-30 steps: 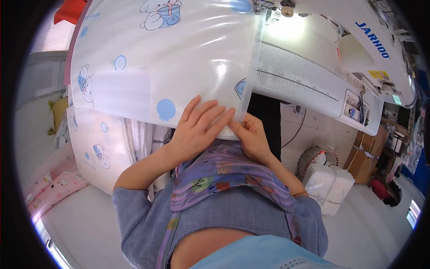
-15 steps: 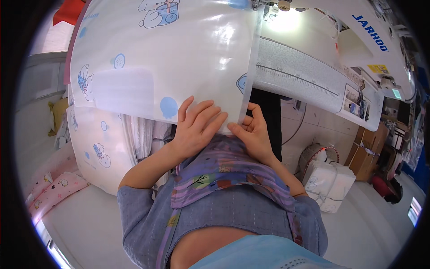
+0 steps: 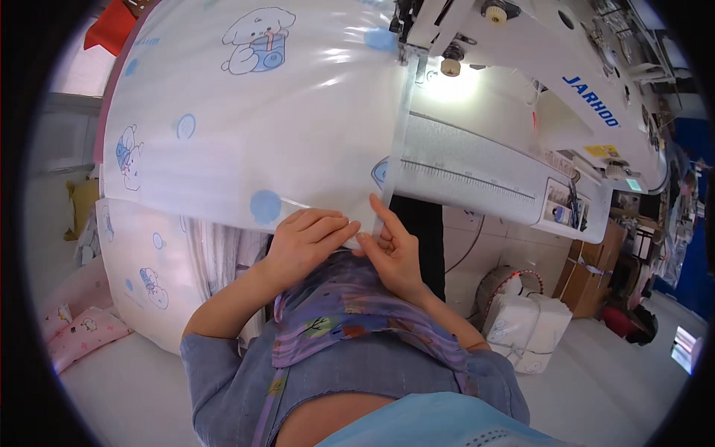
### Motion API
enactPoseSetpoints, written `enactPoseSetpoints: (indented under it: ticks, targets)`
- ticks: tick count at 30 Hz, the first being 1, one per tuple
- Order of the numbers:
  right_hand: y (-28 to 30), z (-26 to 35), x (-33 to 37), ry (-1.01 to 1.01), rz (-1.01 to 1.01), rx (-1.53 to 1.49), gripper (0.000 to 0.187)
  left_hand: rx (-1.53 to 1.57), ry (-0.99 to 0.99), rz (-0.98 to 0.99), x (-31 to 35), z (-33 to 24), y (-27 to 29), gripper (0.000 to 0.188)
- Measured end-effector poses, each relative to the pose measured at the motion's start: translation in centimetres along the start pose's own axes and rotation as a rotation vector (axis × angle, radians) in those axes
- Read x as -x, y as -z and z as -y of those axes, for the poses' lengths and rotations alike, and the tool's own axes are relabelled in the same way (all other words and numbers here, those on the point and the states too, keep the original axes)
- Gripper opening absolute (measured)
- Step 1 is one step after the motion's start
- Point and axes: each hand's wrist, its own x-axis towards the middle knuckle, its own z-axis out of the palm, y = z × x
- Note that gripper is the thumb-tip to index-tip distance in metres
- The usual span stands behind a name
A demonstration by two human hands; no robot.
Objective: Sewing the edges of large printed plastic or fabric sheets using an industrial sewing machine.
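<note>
A large glossy white sheet (image 3: 313,127) printed with cartoon puppies and blue spots stretches from the sewing machine (image 3: 514,67) toward my waist. On its near edge rests my left hand (image 3: 307,242), palm down, fingers stretched out close together over the material. My right hand (image 3: 393,257) pinches the sheet's near right corner with the thumb on top. Its index finger points up along the folded right edge, while the other fingers curl partly out of sight. The far end of that edge lies beneath the machine's needle area, where details are hard to make out.
A grey machine bed with a ruler scale (image 3: 469,175) extends right of the sheet. More printed material (image 3: 160,261) hangs at the left. At right stand a tied white bundle (image 3: 527,331), a basket (image 3: 495,287) and cardboard boxes (image 3: 588,279). Pink printed fabric (image 3: 89,331) lies lower left.
The view has shifted, showing more of the machine head. My left fingers have drawn together, and my right index finger has straightened along the sheet's edge.
</note>
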Motion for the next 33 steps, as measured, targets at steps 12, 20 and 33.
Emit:
enactPoseSetpoints:
  ticks: [12,20,33]
  targets:
    - [2.5,7.3,-4.9,0.216,-0.072,0.825,0.042,-0.065,-0.087,-0.016,-6.3,4.5,0.9,0.040]
    - [3.9,10.1,-9.4,0.414,-0.108,1.068,0.031,-0.028,-0.135,-0.040,-10.7,8.8,0.5,0.039]
    - [4.3,11.8,-14.3,0.380,-0.225,1.139,0.040,-0.082,-0.218,-0.101,-18.1,14.9,-0.1,0.045]
